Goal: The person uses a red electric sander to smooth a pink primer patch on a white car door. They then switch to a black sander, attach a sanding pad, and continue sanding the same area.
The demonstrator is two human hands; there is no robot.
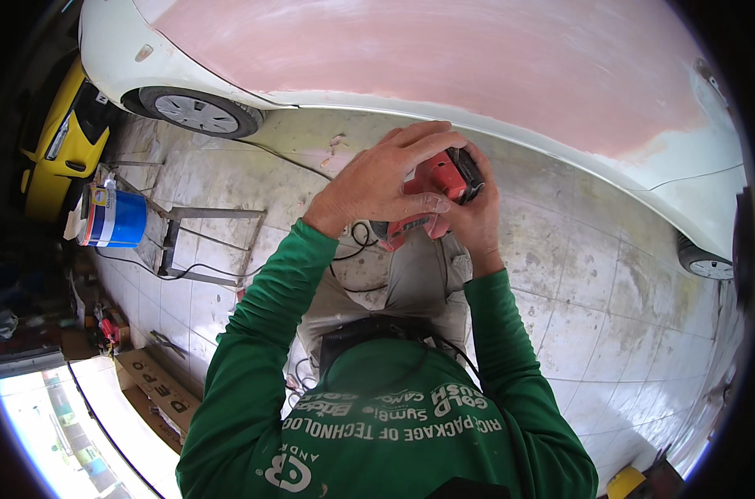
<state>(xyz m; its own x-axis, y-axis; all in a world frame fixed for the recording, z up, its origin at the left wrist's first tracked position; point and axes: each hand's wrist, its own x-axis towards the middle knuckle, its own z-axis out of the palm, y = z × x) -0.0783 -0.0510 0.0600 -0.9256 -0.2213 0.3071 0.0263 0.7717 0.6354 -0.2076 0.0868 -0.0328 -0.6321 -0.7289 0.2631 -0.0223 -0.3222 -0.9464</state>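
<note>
The left hand [381,176] and right hand [478,223] wrap round a red power tool [437,178], seemingly readying it, and the next move likely needs steady grip.

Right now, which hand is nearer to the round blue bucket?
Left. The left hand, on the red power tool, is right of the bucket; the right hand, on the tool's right side, is farther.
</note>
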